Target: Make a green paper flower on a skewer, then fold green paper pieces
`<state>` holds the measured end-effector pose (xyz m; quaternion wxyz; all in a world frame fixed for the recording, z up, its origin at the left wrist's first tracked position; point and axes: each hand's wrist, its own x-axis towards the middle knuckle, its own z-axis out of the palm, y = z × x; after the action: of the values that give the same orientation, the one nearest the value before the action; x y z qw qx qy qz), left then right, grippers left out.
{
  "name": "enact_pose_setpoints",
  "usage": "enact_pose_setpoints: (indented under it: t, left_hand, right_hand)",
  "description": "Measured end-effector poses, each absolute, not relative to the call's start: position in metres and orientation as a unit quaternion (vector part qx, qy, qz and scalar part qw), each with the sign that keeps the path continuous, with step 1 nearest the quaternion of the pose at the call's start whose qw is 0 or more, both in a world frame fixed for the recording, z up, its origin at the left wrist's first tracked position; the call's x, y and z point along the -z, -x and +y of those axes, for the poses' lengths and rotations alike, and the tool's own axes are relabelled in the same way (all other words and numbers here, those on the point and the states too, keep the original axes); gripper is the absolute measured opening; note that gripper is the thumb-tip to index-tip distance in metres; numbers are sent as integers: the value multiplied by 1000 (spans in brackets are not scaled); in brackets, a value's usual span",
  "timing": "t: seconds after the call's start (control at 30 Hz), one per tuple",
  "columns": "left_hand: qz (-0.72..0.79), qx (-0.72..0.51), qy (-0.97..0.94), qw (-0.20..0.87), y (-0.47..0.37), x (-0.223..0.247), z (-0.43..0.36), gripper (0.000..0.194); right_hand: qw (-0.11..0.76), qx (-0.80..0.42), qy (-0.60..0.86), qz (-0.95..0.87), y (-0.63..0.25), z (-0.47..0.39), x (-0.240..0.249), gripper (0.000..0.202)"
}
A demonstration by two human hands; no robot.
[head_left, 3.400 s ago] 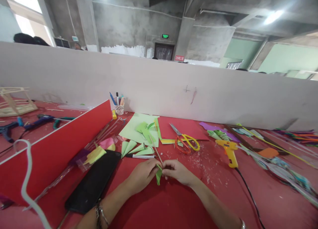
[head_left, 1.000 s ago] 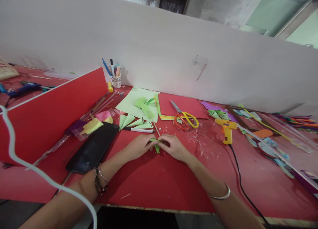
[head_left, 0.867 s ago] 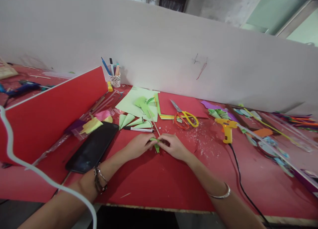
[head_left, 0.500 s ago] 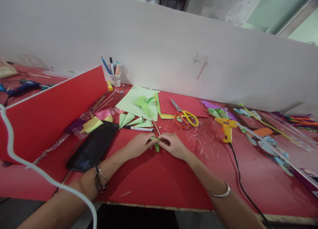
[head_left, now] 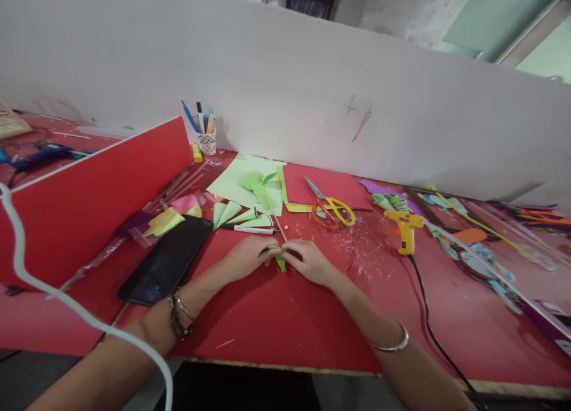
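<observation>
Both hands meet over the middle of the red table. My left hand is closed, its fingertips pinching the left side of a small green paper piece. From the right, my right hand pinches the same piece with thumb and finger. A thin wooden stick runs away from the fingertips toward a green paper leaf shape; whether a hand grips the stick is hidden. Just beyond my left hand lie a white marker and several pale green paper cutouts.
Scissors rest partly on red paper sheets. A yellow glue gun with a black cord lies at right. To the left are a black phone, a red board and a pen cup. A white cable crosses the lower left.
The hands stay almost in place, both still at the green paper. The fingers shift slightly, and the paper's lower tip appears a little turned. Everything else lies as before.
</observation>
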<state>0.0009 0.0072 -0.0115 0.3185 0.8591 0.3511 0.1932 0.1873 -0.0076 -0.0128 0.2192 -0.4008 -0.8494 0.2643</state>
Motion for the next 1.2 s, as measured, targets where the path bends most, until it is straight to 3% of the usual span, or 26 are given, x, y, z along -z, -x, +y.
enact_pose_setpoints:
  t: [0.37,0.5,0.73,0.97,1.2]
  left_hand:
    - [360,-196,-851,329,-2,10,7,40]
    - [375,-225,-861,259,-2,9,8,23]
    - [352,-130,-925,53,4,9,11,32]
    - [349,-93,-929,74,4,14,12,31]
    - [328,-89,-940,-30,3,9,10,25]
  right_hand:
    - [197,-223,415,-860,-186,-11,11,22]
    - [173,-176,447,-860,-185,-10,14,20]
    - [79,-124,450,-881,-180,-8,19,14]
    - [157,-203,396,-882,-183,-5,22,25]
    - [215,-270,398,-850,-181,-4,15,26]
